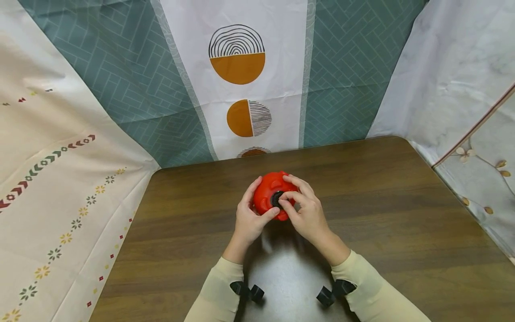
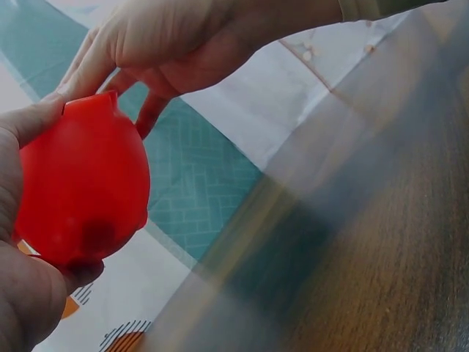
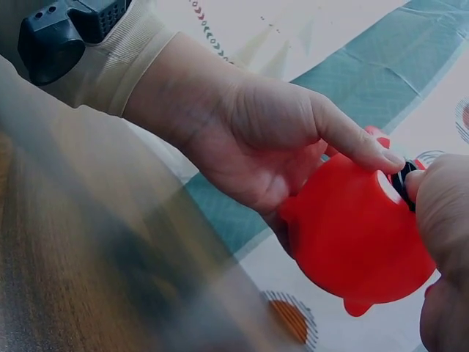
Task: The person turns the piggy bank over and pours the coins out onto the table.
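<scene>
A round red body (image 1: 263, 192) with stubby knobs, like a coin bank, is held up over the table by both hands. A black round plug (image 1: 276, 198) sits in its face towards the head camera. My left hand (image 1: 248, 221) grips the red body from the left side, its thumb close to the plug in the right wrist view. With thumb and index finger, my right hand (image 1: 307, 215) pinches at the black plug (image 3: 401, 183); another finger rests on the far red edge. The smooth red side (image 2: 84, 176) shows in the left wrist view.
A brown wooden table (image 1: 193, 214) lies under the hands, with a pale shiny patch near the front edge. Patterned cloths (image 1: 346, 80) hang along its back and sides. Black wrist mounts (image 1: 257, 293) sit on the sleeves.
</scene>
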`<control>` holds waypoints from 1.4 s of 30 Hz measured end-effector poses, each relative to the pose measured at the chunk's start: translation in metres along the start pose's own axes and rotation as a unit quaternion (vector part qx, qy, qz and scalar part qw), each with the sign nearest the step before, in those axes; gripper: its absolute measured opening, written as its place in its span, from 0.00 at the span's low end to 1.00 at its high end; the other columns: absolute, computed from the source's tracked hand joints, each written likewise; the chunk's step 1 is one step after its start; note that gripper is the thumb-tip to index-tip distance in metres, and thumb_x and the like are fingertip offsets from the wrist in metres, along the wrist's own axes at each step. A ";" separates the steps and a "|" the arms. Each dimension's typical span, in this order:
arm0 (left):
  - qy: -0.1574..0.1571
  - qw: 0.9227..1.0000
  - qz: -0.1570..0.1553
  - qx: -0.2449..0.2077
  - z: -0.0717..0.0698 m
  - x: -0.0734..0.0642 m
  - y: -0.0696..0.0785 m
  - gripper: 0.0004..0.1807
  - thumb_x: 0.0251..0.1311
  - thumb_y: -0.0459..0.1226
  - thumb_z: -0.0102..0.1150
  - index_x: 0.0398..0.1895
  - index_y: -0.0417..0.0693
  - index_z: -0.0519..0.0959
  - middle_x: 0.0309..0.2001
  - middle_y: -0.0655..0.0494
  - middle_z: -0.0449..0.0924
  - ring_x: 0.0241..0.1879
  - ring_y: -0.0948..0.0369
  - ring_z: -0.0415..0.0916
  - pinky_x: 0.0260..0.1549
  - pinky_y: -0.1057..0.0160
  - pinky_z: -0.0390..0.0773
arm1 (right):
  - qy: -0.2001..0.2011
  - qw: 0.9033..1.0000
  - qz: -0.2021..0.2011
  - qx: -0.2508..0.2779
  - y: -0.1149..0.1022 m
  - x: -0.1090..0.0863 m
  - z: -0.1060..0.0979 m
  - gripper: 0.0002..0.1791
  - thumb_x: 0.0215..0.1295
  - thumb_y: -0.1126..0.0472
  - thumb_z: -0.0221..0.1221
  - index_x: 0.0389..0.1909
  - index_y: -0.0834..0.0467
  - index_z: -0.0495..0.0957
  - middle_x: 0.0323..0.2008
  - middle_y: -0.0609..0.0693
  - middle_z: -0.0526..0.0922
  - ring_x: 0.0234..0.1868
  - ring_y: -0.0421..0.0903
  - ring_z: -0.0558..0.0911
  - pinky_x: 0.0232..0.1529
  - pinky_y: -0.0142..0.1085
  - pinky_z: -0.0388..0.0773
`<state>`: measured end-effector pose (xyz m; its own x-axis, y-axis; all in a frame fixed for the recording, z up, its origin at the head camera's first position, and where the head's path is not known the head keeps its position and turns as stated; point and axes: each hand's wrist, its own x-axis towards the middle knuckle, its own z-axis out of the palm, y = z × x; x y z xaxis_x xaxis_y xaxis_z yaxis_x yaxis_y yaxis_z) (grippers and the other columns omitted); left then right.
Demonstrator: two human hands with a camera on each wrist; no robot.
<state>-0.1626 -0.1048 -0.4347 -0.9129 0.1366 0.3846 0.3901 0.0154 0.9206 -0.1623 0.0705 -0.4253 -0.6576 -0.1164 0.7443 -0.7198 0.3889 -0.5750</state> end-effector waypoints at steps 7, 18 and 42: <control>0.000 1.000 0.000 0.008 -0.001 0.000 -0.005 0.44 0.50 0.32 0.72 0.71 0.52 0.62 0.64 0.54 0.69 0.56 0.53 0.72 0.48 0.59 0.79 | 0.045 0.999 -0.028 0.011 -0.001 0.004 -0.008 0.06 0.52 0.72 0.68 0.30 0.60 0.82 0.57 0.55 0.77 0.62 0.53 0.72 0.55 0.41 0.76; -0.001 1.000 0.005 -0.004 -0.002 -0.002 0.025 0.41 0.52 0.30 0.68 0.70 0.40 0.61 0.62 0.48 0.70 0.55 0.51 0.74 0.49 0.58 0.79 | -0.014 1.000 -0.028 0.002 -0.002 0.012 -0.022 0.05 0.54 0.68 0.68 0.30 0.58 0.82 0.57 0.53 0.77 0.59 0.50 0.73 0.56 0.32 0.73; 0.015 1.000 0.020 -0.011 -0.005 0.000 0.026 0.40 0.50 0.25 0.66 0.69 0.39 0.63 0.61 0.51 0.71 0.56 0.53 0.72 0.51 0.50 0.77 | -0.173 0.978 0.009 -0.114 0.077 -0.008 -0.115 0.07 0.57 0.68 0.67 0.32 0.52 0.82 0.60 0.51 0.75 0.48 0.42 0.73 0.21 0.22 0.67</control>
<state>-0.1529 -0.1098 -0.4105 -0.8998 0.1075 0.4228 0.4242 -0.0104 0.9055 -0.1872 0.2066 -0.4366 -0.7342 -0.3944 0.5526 -0.6648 0.5828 -0.4673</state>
